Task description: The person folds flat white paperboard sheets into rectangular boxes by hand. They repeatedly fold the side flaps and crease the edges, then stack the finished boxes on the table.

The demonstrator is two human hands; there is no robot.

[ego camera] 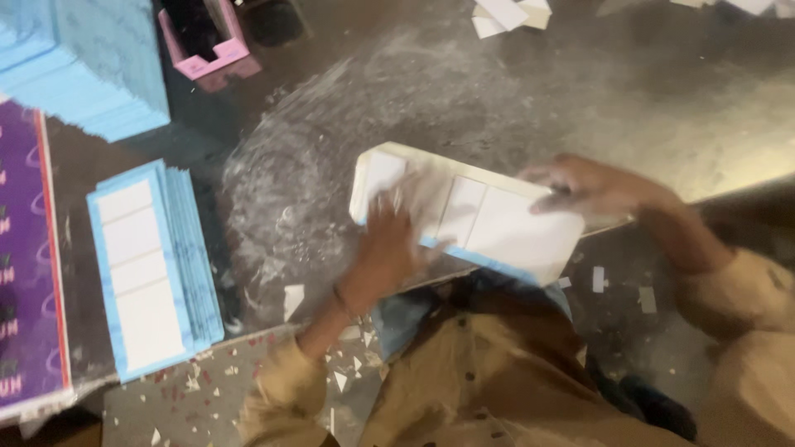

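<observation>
card stack (489, 219) lay on table edge (662, 124), long axis left-right | our left hand (393, 240) flat on its near-left end | right hand (580, 186) gripped far-right end | both equally close

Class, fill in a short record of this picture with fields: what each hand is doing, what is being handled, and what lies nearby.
Left hand: flat on the card stack
Right hand: pressing the stack's far right edge
Card stack: white panels, blue edge, lying on the dusty table
Left of it: a second stack, same kind
Far left: blue pile, purple sheet
Top: pink box
Floor: paper scraps
</observation>
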